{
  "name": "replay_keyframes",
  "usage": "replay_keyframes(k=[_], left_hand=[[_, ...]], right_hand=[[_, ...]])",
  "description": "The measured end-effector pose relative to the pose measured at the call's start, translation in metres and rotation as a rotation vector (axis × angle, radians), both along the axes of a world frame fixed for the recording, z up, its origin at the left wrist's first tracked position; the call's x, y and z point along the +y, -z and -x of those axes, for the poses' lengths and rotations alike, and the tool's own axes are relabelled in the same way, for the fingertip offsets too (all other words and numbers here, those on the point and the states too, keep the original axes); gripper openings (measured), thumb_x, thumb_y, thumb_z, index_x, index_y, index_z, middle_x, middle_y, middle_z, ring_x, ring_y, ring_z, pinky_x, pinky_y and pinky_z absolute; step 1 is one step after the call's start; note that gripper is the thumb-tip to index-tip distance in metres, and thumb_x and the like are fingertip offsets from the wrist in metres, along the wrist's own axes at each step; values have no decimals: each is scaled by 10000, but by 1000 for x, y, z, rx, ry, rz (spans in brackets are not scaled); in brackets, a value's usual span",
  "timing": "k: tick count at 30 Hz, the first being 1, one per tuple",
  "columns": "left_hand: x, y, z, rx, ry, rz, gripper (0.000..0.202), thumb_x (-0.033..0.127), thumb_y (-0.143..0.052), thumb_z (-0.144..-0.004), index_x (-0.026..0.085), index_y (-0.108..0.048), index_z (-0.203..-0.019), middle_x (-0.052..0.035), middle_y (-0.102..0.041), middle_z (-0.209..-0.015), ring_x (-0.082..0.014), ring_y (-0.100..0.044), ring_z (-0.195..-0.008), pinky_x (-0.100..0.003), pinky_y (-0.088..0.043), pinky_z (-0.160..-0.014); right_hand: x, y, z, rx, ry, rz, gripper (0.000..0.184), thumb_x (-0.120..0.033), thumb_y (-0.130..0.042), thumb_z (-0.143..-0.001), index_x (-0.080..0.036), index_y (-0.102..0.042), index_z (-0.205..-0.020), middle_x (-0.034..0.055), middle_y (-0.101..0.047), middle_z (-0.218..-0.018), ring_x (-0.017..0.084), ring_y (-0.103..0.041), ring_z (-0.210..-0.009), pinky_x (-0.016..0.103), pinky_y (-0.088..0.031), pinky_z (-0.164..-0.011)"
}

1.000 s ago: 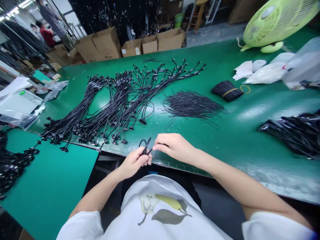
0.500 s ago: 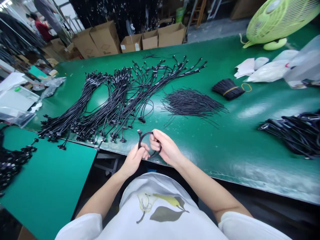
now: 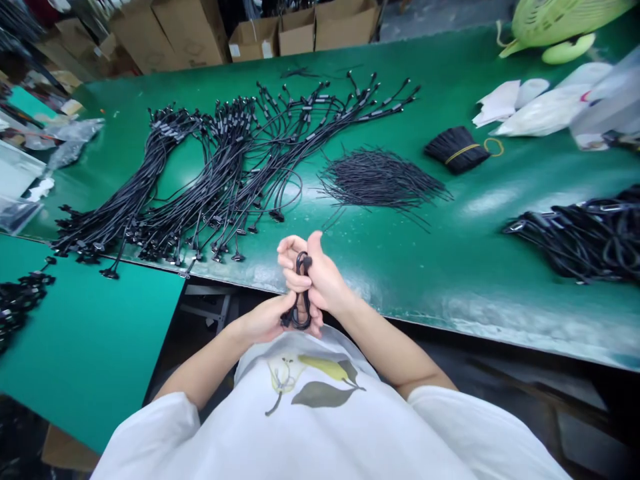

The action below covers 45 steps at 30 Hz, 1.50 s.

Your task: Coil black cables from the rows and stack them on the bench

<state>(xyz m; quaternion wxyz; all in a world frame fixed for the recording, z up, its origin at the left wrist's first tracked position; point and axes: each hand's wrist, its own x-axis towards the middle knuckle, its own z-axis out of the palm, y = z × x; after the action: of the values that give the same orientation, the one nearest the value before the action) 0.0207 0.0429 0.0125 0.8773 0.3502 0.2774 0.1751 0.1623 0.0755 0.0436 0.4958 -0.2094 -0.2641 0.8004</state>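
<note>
A black cable [image 3: 302, 293], folded into a narrow coil, is held upright between my two hands near the table's front edge. My left hand [image 3: 270, 319] grips the coil's lower end, close to a black connector. Around the upper part my right hand [image 3: 319, 277] has its fingers curled, with the thumb raised. Beyond my hands lies a loose pile of thin black ties [image 3: 380, 179]. Long black cables with connectors [image 3: 200, 187] spread in bunches to the left of that pile.
A banded bundle of black ties [image 3: 456, 150] lies on the green table [image 3: 450, 253]. Coiled cables [image 3: 585, 240] are heaped at the right. White bags [image 3: 545, 110] and a green fan [image 3: 560, 27] stand farther back. Cardboard boxes [image 3: 170, 33] line the far side.
The round loop of cable has been squeezed into a narrow coil. My hands have come closer together, the right now wrapped round the coil. The view has tilted down.
</note>
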Motion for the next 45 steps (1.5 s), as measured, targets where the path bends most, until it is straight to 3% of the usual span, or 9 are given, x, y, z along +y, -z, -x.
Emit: replay_keyframes(k=[6,14,24,29,32,35,39,42,45], left_hand=[[-3,-21,-9,-122,-7,288,421,474,-659,-798,94,-681,-979,-68,-555,-763,-171,-550,-748,-365,-477,-778],[-3,-7,-21,80,-281,-20,342,440,-696,-796,127,-560,-792,37,-395,-615,-72,-403,-524,-207,-311,-496],[8,-19,-16,-83,-85,293,379,441,-678,-811,75,-651,-903,10,-397,-679,-99,-449,-616,-288,-461,-681],[8,-23,-26,-50,-93,347,330,379,-748,-757,98,-601,-846,39,-373,-648,-59,-395,-539,-206,-372,-545],[13,-15,-28,58,-205,171,356,437,-709,-781,119,-551,-781,73,-311,-592,-38,-288,-480,-185,-291,-494],[23,-5,-21,254,-306,-136,405,532,-624,-813,150,-505,-752,75,-317,-573,-55,-291,-473,-200,-273,-486],[32,-10,-10,601,-5,-716,364,470,-390,-948,175,-504,-768,23,-453,-599,-120,-437,-564,-264,-356,-597],[25,-28,-5,736,312,-1090,304,355,-322,-980,183,-525,-834,-26,-563,-738,-162,-506,-688,-294,-359,-674],[16,-43,-1,740,512,-1196,302,348,-311,-982,182,-513,-833,-54,-582,-812,-183,-521,-737,-304,-354,-677]], right_hand=[[6,-2,-11,58,-182,-6,619,-778,-436,-813,-163,-504,-818,-80,-356,-642,-18,-128,-376,125,-112,-337],[14,1,-16,11,74,-30,574,-747,-549,-768,-178,-509,-838,-73,-393,-672,5,-303,-378,144,-235,-335],[11,-10,-31,113,-39,-30,410,-507,-578,-852,-158,-471,-666,-109,-197,-545,-7,-91,-331,114,-124,-299],[13,-1,-36,-25,13,-172,399,-506,-476,-908,-176,-447,-685,-95,-226,-582,9,-127,-330,145,-158,-302],[12,0,-50,-511,301,-465,357,-443,-406,-958,-176,-536,-760,-39,-399,-632,71,-420,-438,218,-396,-428],[7,0,-69,-1133,516,-988,261,-359,-432,-967,-188,-630,-973,72,-608,-929,180,-601,-895,369,-488,-836],[-8,12,-78,-1628,59,-1452,291,-206,-348,-982,-128,-617,-1062,101,-647,-906,199,-599,-856,376,-454,-814],[-24,20,-77,-1689,-283,-1402,309,-225,-329,-1000,-118,-603,-905,65,-627,-753,159,-549,-626,285,-368,-576],[-39,21,-77,-1610,-366,-1340,344,-354,-335,-1018,-142,-568,-879,35,-617,-734,143,-521,-600,270,-297,-553]])
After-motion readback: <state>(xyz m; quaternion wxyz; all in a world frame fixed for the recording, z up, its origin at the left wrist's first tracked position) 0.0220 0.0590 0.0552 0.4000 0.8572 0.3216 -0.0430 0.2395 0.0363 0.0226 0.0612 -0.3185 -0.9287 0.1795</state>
